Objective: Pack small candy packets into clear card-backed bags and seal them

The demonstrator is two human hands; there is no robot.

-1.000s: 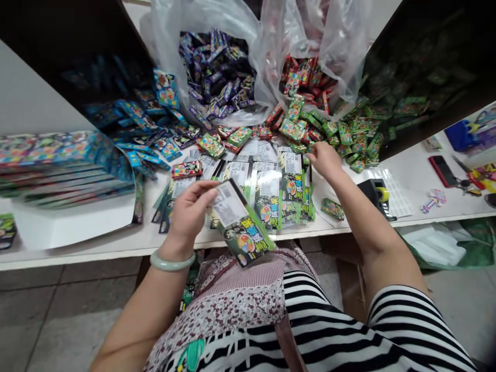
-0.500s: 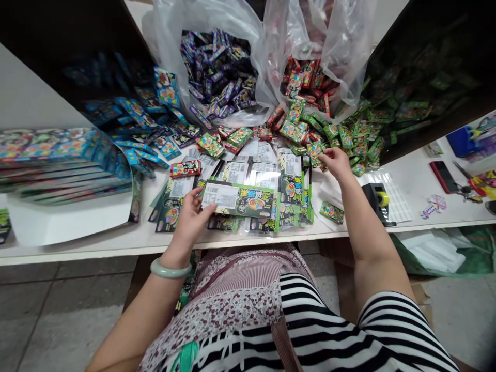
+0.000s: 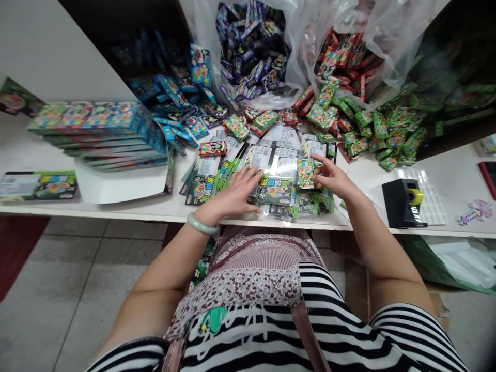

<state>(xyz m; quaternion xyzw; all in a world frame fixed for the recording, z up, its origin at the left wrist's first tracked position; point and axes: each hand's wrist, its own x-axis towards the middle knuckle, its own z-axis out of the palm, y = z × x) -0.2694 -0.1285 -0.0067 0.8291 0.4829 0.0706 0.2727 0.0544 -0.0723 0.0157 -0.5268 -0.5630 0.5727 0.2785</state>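
My left hand [image 3: 237, 195] lies with its fingers stretched out over the left part of a black-and-green printed card [image 3: 276, 192]. That card rests on a spread of similar printed cards [image 3: 200, 188] near the table's front edge. At the card's right end, my right hand [image 3: 332, 178] grips a small green candy packet [image 3: 306, 173] between thumb and fingers. A red candy packet [image 3: 213, 149] lies on the cards to the left. Behind the cards are loose green packets [image 3: 264, 120].
Clear plastic bags hold purple packets [image 3: 253, 57] and red packets [image 3: 344, 54]. Blue packets [image 3: 172, 93] are heaped at left, green packets [image 3: 395, 126] at right. A stack of filled packet rows [image 3: 104, 129] sits on a white sheet. A black tape dispenser [image 3: 401, 204] stands at right.
The view has swung left. My right hand has come from the green heap to the card with a green packet. My left hand has loosened its grip and spread over the card.
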